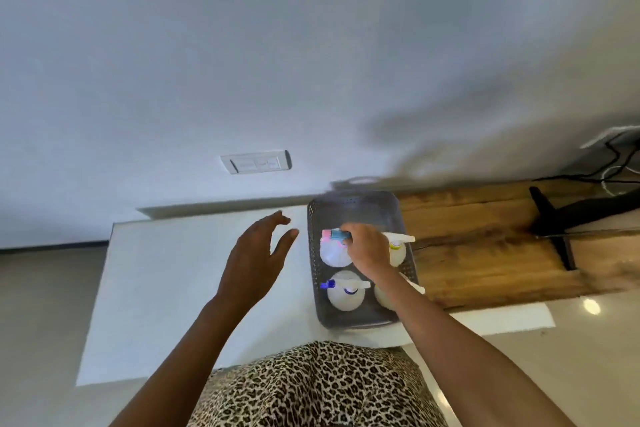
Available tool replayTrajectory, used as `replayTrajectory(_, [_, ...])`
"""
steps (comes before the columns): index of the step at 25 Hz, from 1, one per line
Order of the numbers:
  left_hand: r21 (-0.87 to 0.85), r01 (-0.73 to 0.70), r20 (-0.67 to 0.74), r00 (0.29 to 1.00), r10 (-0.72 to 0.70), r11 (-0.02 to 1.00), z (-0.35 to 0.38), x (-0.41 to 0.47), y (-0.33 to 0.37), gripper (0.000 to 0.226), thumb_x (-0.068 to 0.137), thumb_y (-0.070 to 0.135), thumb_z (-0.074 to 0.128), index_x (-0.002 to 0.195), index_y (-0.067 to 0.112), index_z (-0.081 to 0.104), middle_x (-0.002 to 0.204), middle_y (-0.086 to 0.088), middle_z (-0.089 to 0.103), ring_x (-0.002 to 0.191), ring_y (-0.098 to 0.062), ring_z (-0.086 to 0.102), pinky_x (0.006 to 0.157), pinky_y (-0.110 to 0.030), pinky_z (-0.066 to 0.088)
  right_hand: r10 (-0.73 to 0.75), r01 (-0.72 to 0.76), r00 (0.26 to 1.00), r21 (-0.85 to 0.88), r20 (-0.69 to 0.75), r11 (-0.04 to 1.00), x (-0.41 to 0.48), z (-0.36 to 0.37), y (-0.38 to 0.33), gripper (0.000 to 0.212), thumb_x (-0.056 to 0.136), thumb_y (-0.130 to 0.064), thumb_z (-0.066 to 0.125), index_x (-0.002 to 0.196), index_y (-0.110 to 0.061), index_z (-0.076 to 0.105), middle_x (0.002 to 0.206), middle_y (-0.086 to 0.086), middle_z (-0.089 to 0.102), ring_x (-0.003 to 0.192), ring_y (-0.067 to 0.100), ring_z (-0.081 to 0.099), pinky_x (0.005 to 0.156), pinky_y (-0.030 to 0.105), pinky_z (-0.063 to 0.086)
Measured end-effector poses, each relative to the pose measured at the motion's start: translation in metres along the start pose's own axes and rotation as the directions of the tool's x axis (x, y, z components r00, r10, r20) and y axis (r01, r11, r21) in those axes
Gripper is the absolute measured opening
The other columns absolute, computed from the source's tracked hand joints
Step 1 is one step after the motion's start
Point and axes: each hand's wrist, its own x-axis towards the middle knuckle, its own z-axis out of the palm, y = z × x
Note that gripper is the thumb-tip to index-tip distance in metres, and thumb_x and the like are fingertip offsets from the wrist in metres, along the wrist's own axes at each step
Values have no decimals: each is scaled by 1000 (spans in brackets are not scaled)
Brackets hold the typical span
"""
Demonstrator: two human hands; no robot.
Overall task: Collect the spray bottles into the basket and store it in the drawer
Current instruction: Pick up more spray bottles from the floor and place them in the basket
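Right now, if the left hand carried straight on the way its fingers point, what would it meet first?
The left hand is open, fingers aimed up and right toward the gray basket. Probably the basket's left wall near its far corner, though it could pass over it: height is unclear.

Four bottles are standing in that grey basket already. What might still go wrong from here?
1. The right hand grips the pink-and-blue bottle by its spray head, so it may squirt or tip as the hand lets go.
2. The basket sits half on the white top, half on the wooden board; lifting it may snag or tilt it.
3. The upright bottles may topple when it is carried.
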Motion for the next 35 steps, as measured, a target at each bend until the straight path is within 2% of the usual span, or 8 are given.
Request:
replayTrajectory(4, [10,136,-38,990,-136,991,18,-17,-3,30,88,32,55,116,19,56,134,-1,55,114,-22,58,93,-30,41,-63,69,994,-66,94,995,15,25,26,27,87,-9,52,110,-17,65,107,9,70,100,29,62,71,31,44])
replayTrajectory(7, [6,213,-31,977,-213,977,29,-27,-8,29,88,31,54,115,20,56,135,-1,53,120,-21,53,95,-32,41,-104,117,984,-85,143,990,24,32,35,27,87,-8,50,109,-15,64,105,9,69,100,29,61,72,34,44])
replayTrajectory(14, [2,281,-41,959,-281,960,43,-36,-6,28,89,29,54,115,20,56,137,-2,52,119,-22,54,95,-38,45,-142,167,968,-113,205,979,28,40,39,26,87,-6,51,110,-12,61,105,9,69,98,29,61,77,39,49])
replayTrajectory(18, [2,271,-73,960,-270,963,39,-38,-8,28,89,28,55,115,20,56,137,-2,52,121,-23,53,96,-39,45,-161,184,964,-97,211,978,27,34,37,37,88,-8,56,125,-10,53,120,10,64,108,29,59,85,38,49])
replayTrajectory(22, [-20,278,-124,953,-278,960,34,-44,-13,28,89,29,55,116,21,55,137,-1,51,120,-22,53,92,-33,43,-211,224,969,-99,130,969,20,23,26,37,87,-8,55,124,-9,52,138,9,50,121,28,52,87,39,49])
replayTrajectory(29, [-75,295,-261,916,-304,953,-1,-89,-33,30,89,27,55,118,19,54,136,-1,52,121,-22,51,93,-34,43,-356,357,934,-17,27,934,-22,13,-41,34,90,-13,53,124,-9,53,145,6,42,131,23,43,94,35,44])
replayTrajectory(32, [-101,326,-346,874,-340,940,-26,-128,-51,30,90,26,55,118,17,54,137,-1,52,122,-22,51,94,-34,42,-469,469,883,3,14,883,-45,17,-86,34,89,-11,53,123,-7,54,143,9,44,132,24,41,102,34,37])
replayTrajectory(35, [-131,362,-435,815,-382,923,-59,-194,-79,29,90,24,55,118,15,54,136,-2,52,121,-24,51,94,-32,41,-575,575,818,12,22,818,-90,34,-144,34,90,-12,53,123,-7,53,143,8,44,132,24,40,100,36,39])
